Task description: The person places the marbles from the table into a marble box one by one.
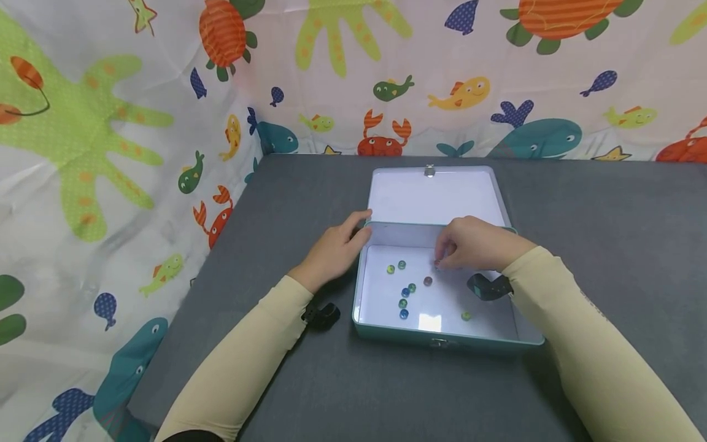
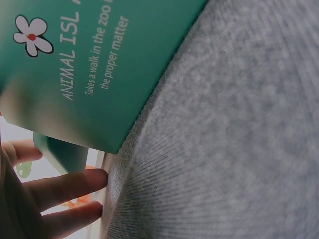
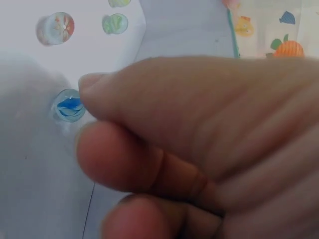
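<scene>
A shallow teal tin box (image 1: 386,331) with a white inside stands with its lid (image 1: 433,193) laid back. Several glass marbles lie on its floor, among them a blue marble (image 1: 404,314) and a yellow-green marble (image 1: 466,315). My right hand (image 1: 477,244) is inside the box with its fingers bent. In the right wrist view its thumb tip partly covers another blue marble (image 3: 69,105); whether the fingers pinch it cannot be told. My left hand (image 1: 334,248) touches the box's back left corner with fairly straight fingers, spread in the left wrist view.
The box stands on a grey cloth-covered table (image 1: 265,245). A white curtain (image 1: 326,98) printed with sea animals hangs behind and to the left. Metal clasp parts sit on the lid's far edge and the box's front. Each wrist wears a dark camera strap.
</scene>
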### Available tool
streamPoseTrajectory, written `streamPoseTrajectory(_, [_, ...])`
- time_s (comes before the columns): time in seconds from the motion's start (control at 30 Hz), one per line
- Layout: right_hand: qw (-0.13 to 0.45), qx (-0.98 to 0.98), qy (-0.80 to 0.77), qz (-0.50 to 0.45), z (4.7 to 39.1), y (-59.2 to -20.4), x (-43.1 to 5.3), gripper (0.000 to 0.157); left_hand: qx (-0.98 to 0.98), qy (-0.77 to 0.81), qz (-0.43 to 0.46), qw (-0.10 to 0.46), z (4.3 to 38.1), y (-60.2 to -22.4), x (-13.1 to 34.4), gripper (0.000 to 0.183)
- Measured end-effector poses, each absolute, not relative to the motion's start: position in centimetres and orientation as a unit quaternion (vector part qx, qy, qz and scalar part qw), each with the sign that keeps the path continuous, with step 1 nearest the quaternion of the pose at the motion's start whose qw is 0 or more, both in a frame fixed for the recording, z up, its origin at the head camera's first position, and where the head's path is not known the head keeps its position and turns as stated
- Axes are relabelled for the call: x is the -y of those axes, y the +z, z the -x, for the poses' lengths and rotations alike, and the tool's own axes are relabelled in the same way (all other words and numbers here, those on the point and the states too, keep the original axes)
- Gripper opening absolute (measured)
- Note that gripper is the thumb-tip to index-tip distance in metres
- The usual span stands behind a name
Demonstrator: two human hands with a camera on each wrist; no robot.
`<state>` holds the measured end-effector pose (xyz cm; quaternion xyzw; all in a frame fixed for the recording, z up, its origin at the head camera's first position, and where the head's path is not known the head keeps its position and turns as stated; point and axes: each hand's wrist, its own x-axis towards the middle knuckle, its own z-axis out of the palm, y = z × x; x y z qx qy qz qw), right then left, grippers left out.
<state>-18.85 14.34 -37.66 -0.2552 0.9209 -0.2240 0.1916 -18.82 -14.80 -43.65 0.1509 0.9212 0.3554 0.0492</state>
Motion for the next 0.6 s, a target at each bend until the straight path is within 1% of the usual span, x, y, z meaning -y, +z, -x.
streamPoseTrajectory(0.6, [0.199,-0.925,-0.216,0.241,18.86,-37.83,-14.31,0.005,-0.922,0.355,-0.146,0.051,18.86,-43.55,14.73,0.058])
